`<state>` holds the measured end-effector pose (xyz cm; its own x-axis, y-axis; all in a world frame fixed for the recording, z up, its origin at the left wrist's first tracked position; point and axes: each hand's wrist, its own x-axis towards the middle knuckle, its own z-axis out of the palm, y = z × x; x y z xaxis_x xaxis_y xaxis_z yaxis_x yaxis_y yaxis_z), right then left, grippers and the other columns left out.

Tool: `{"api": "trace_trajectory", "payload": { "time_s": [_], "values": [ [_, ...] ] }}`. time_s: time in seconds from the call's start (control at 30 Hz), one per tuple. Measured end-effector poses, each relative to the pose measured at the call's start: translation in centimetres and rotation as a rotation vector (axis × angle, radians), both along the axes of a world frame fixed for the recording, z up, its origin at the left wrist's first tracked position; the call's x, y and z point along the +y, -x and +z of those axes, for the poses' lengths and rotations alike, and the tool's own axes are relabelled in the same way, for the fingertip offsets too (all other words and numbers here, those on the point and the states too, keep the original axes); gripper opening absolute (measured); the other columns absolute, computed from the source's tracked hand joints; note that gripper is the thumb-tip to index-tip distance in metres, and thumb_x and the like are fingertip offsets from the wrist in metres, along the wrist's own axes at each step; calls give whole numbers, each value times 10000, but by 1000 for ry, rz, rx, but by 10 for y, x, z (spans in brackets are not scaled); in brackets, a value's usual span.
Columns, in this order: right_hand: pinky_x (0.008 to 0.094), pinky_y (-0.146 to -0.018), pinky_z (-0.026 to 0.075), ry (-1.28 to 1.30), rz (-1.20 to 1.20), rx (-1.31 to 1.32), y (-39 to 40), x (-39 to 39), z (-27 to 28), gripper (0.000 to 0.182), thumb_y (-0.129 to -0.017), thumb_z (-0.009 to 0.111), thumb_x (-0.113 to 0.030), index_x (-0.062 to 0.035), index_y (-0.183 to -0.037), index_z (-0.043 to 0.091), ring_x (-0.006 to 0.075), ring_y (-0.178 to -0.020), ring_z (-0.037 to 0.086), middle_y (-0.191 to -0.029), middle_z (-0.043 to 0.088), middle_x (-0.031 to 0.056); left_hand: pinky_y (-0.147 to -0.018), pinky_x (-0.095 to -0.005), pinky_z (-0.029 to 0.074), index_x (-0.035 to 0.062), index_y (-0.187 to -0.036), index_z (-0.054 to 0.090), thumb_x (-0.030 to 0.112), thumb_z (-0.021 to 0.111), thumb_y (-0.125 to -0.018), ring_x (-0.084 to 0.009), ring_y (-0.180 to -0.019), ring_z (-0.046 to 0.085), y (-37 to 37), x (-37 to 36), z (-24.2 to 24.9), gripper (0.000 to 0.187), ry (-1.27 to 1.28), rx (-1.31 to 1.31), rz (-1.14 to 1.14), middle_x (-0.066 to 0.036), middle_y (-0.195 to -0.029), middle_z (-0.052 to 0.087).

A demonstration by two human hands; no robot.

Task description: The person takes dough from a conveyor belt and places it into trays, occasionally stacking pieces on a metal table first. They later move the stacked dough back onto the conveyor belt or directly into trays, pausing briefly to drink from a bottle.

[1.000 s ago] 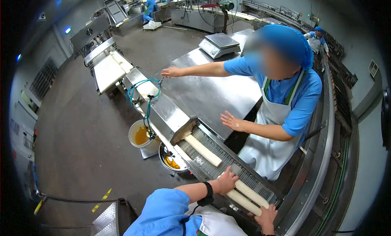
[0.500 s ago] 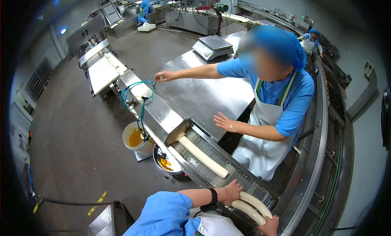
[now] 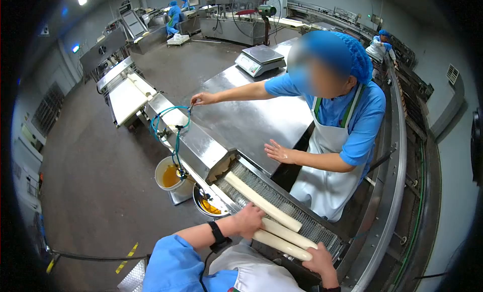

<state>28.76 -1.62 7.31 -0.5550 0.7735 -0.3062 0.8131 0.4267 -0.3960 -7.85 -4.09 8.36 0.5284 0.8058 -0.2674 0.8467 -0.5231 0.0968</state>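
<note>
Left hand [image 3: 249, 219] and right hand [image 3: 320, 261] are half-curling around opposite ends of paired dough rolls [image 3: 290, 234] at the near edge of the mesh conveyor [image 3: 321, 231]; probably soft, they are requiring two-end support.

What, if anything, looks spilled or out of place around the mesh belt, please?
Nothing stands out: the dough rolls look whole, the amber liquid sits inside its white bucket, and no spill shows on the floor nearby, though small drips could escape notice.

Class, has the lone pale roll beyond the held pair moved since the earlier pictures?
Yes: the lone pale roll has moved down the mesh belt, away from the metal housing.
</note>
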Motion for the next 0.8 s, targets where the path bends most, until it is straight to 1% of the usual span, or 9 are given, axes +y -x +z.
{"api": "trace_trajectory", "payload": {
  "time_s": [0.17,0.23,0.3,0.33,0.4,0.5,0.63,0.73,0.8],
  "values": [
    [486,-799,511,-166,180,106,47,13,-8,415,-601,779,-287,-138,-987,739,395,-899,598,-952,550,190,-923,-446,409,333,-1106,745,315,718,-607,-274,-1030,566,42,-5,14,501,-68,22,80,-81,-984,575],
    [501,-874,475,-128,140,120,53,15,-18,393,-605,779,-274,-139,-972,741,405,-981,567,-961,548,189,-938,-462,406,312,-1070,751,296,712,-611,-282,-1030,560,51,-4,16,461,-47,7,124,-85,-957,561],
    [541,-1014,391,-202,211,179,56,18,-26,369,-606,786,-272,-145,-951,747,427,-1132,497,-988,557,207,-946,-470,404,301,-1052,754,287,709,-614,-286,-1029,557,53,1,13,441,-32,-4,138,-87,-943,555],
    [541,-1014,391,-197,207,175,55,19,-32,369,-606,786,-272,-145,-951,747,427,-1132,497,-988,557,207,-960,-477,397,283,-1029,755,284,710,-613,-290,-1030,555,55,3,5,418,-48,-28,134,-91,-949,556],
    [616,-1119,245,-222,243,165,52,19,-43,372,-614,796,-280,-157,-963,757,473,-1258,398,-1032,566,238,-1024,-502,369,242,-978,760,277,711,-612,-310,-1042,549,53,4,-9,371,-65,-60,142,-111,-978,565],
    [665,-1147,158,-218,248,5,45,10,-51,398,-618,810,-317,-188,-992,768,512,-1323,334,-1086,575,251,-1085,-533,331,233,-977,764,268,698,-640,-313,-1079,542,44,13,-17,345,-50,27,14,-121,-991,567],
    [668,-1154,133,-155,221,-90,32,10,-43,413,-622,813,-341,-221,-1016,772,536,-1348,293,-1118,582,237,-1139,-593,256,214,-923,778,259,683,-658,-347,-1270,477,36,26,-48,285,-163,-60,-37,-141,-1081,601],
    [660,-1162,117,-116,224,-111,13,15,-56,405,-623,809,-359,-241,-1009,773,535,-1363,274,-1146,587,226,-1112,-608,270,219,-890,781,273,685,-658,-369,-1311,449,23,39,-59,256,-107,-6,-58,-149,-1129,618],
    [683,-1136,142,-192,261,-88,1,15,-64,461,-551,812,-397,-236,-981,781,526,-1324,313,-1098,598,205,-1098,-611,277,214,-884,781,273,680,-666,-376,-1305,450,13,48,-57,247,-43,-25,-67,-145,-1134,622]
  ]
}}
